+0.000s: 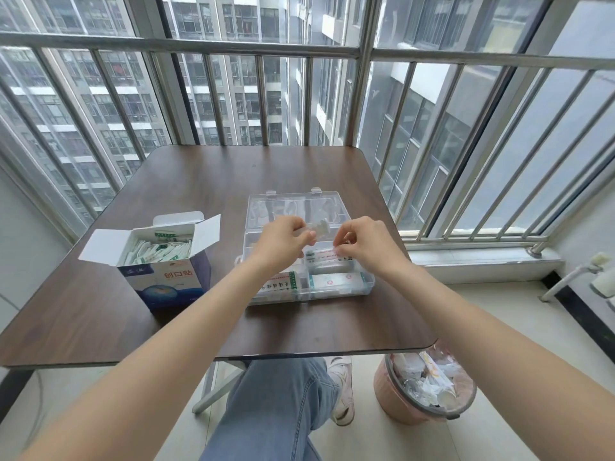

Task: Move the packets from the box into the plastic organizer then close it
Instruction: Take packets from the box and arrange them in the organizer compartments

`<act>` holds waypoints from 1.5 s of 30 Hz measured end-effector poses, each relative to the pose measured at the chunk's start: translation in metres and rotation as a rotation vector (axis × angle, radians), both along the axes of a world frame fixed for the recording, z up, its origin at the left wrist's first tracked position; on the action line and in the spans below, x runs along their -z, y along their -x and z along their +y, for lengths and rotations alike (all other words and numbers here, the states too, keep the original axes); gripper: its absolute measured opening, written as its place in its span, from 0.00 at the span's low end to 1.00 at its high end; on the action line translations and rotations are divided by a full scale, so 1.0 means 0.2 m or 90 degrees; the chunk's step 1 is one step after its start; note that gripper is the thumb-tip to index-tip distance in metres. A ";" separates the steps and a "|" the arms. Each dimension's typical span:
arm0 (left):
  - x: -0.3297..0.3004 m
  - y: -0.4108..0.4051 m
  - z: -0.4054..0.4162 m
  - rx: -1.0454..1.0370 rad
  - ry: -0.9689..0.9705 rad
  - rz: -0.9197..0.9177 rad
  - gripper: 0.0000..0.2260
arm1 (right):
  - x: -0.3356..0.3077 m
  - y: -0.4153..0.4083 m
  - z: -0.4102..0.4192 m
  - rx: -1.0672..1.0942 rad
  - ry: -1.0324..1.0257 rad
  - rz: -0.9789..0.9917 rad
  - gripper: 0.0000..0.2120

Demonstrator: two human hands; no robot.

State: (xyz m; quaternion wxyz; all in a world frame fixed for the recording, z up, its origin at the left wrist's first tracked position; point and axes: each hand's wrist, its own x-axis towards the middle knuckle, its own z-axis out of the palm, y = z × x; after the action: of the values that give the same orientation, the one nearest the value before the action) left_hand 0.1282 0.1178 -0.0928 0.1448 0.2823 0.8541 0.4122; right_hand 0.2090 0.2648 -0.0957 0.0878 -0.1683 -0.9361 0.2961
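Observation:
An open blue-and-white cardboard box stands at the table's left, filled with several white-and-green packets. To its right lies the clear plastic organizer, its lid folded back flat. Its front compartments hold white packets. My left hand and my right hand hover over the rear compartments. Their fingertips pinch the two ends of a white packet resting at the rear right compartment. How firmly the left fingers hold it is hard to tell.
The dark wooden table sits against a metal window railing. A pink waste bin full of wrappers stands on the floor at the table's front right corner. My crossed legs are under the front edge.

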 end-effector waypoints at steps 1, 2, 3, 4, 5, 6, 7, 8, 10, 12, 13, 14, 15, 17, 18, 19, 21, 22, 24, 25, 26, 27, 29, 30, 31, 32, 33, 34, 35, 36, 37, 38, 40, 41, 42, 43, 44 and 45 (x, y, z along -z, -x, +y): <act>0.00 0.00 0.01 0.008 0.004 0.002 0.09 | 0.01 0.00 0.00 -0.010 -0.035 -0.009 0.03; 0.00 0.00 0.01 0.016 0.006 -0.003 0.08 | 0.01 0.00 -0.01 -0.014 -0.063 -0.019 0.03; 0.00 0.00 0.02 0.021 0.007 -0.007 0.07 | 0.01 0.00 -0.01 -0.016 -0.083 -0.024 0.03; 0.00 0.00 0.02 0.023 0.007 -0.009 0.07 | 0.02 0.00 -0.01 -0.019 -0.096 -0.023 0.03; 0.00 0.00 0.02 0.022 0.008 -0.008 0.07 | 0.02 0.00 -0.01 -0.026 -0.107 -0.017 0.02; 0.01 0.00 0.01 0.019 0.005 -0.006 0.07 | 0.03 0.00 -0.01 -0.035 -0.122 -0.014 0.02; 0.01 0.00 0.01 0.015 0.002 -0.004 0.07 | 0.03 0.00 -0.01 -0.042 -0.138 -0.015 0.02; 0.01 0.00 0.00 0.013 -0.004 -0.004 0.08 | 0.03 -0.01 -0.01 -0.046 -0.148 -0.019 0.02; 0.01 0.00 -0.01 0.018 -0.019 -0.003 0.08 | 0.03 -0.01 0.00 -0.035 -0.123 -0.007 0.02; 0.01 0.00 -0.03 0.039 -0.036 0.003 0.08 | -0.01 -0.01 -0.01 0.024 -0.006 0.043 0.06; 0.01 -0.01 -0.04 0.052 -0.043 0.007 0.08 | -0.03 -0.01 -0.01 0.061 0.099 0.066 0.10; 0.01 -0.02 -0.05 0.067 -0.050 0.012 0.09 | -0.06 -0.02 0.00 0.088 0.219 0.065 0.13; 0.01 -0.02 -0.05 0.081 -0.059 0.018 0.09 | -0.08 -0.02 0.00 0.097 0.336 0.040 0.15; 0.00 -0.04 -0.03 0.110 -0.074 0.027 0.10 | -0.10 -0.03 0.01 0.065 0.484 0.007 0.11; -0.01 -0.05 -0.02 0.123 -0.077 0.031 0.10 | -0.10 -0.04 0.01 0.047 0.499 0.018 0.08; -0.01 -0.05 -0.01 0.130 -0.072 0.040 0.11 | -0.10 -0.04 0.02 0.037 0.489 0.035 0.07; 0.00 -0.05 0.00 0.121 -0.049 0.067 0.12 | -0.10 -0.04 0.04 0.050 0.417 0.049 0.06; 0.00 -0.05 0.01 0.111 -0.039 0.080 0.12 | -0.09 -0.04 0.04 0.062 0.372 0.049 0.05; 0.02 -0.03 0.02 0.085 -0.011 0.106 0.10 | -0.07 -0.03 0.05 0.076 0.277 0.047 0.02; 0.03 -0.03 0.04 0.075 0.008 0.116 0.09 | -0.05 -0.03 0.05 0.076 0.221 0.050 0.04; 0.04 -0.02 0.04 0.066 0.027 0.126 0.08 | -0.04 -0.03 0.05 0.071 0.167 0.056 0.06; 0.05 -0.02 0.05 0.059 0.046 0.136 0.08 | -0.02 -0.02 0.05 0.066 0.124 0.055 0.09; 0.05 -0.02 0.07 0.059 0.084 0.156 0.07 | 0.00 -0.03 0.04 0.057 0.062 0.041 0.09; 0.05 -0.02 0.07 0.065 0.101 0.169 0.07 | 0.01 -0.03 0.03 0.052 0.031 0.030 0.07; 0.06 -0.01 0.08 0.075 0.116 0.182 0.07 | 0.01 -0.03 0.03 0.046 0.000 0.020 0.04; 0.05 -0.02 0.08 0.087 0.130 0.197 0.07 | 0.02 -0.03 0.03 0.039 -0.027 0.014 0.02; 0.05 -0.02 0.08 0.100 0.150 0.212 0.07 | 0.03 -0.03 0.02 0.031 -0.049 0.007 0.02; 0.05 -0.02 0.08 0.112 0.172 0.232 0.07 | 0.03 -0.03 0.02 0.021 -0.064 -0.003 0.02; 0.05 -0.02 0.07 0.121 0.196 0.254 0.07 | 0.03 -0.03 0.02 0.012 -0.073 -0.012 0.02; 0.05 -0.02 0.07 0.125 0.219 0.276 0.07 | 0.03 -0.03 0.02 0.005 -0.078 -0.023 0.03; 0.05 -0.02 0.07 0.124 0.239 0.296 0.07 | 0.03 -0.03 0.01 0.000 -0.079 -0.033 0.03; 0.05 -0.01 0.07 0.120 0.255 0.311 0.07 | 0.03 -0.03 0.01 -0.002 -0.080 -0.042 0.03; 0.05 -0.01 0.07 0.113 0.272 0.320 0.07 | 0.02 -0.03 0.01 -0.004 -0.086 -0.058 0.03; 0.05 0.00 0.08 0.111 0.277 0.316 0.07 | 0.01 -0.04 0.01 -0.003 -0.088 -0.065 0.03; 0.06 0.00 0.08 0.109 0.280 0.312 0.07 | 0.01 -0.04 0.01 0.000 -0.089 -0.070 0.03; 0.06 0.00 0.09 0.106 0.282 0.305 0.07 | 0.01 -0.04 0.01 0.001 -0.088 -0.075 0.03; 0.06 0.01 0.09 0.102 0.282 0.296 0.06 | 0.00 -0.04 0.01 0.002 -0.087 -0.080 0.03; 0.07 0.01 0.09 0.096 0.282 0.285 0.06 | 0.00 -0.04 0.00 0.003 -0.085 -0.085 0.03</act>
State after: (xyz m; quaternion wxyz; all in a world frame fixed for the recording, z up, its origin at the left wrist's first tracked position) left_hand 0.1262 0.1362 -0.1062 0.0415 0.3901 0.9103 0.1323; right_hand 0.2161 0.2658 -0.0959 0.0366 -0.1834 -0.9572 0.2209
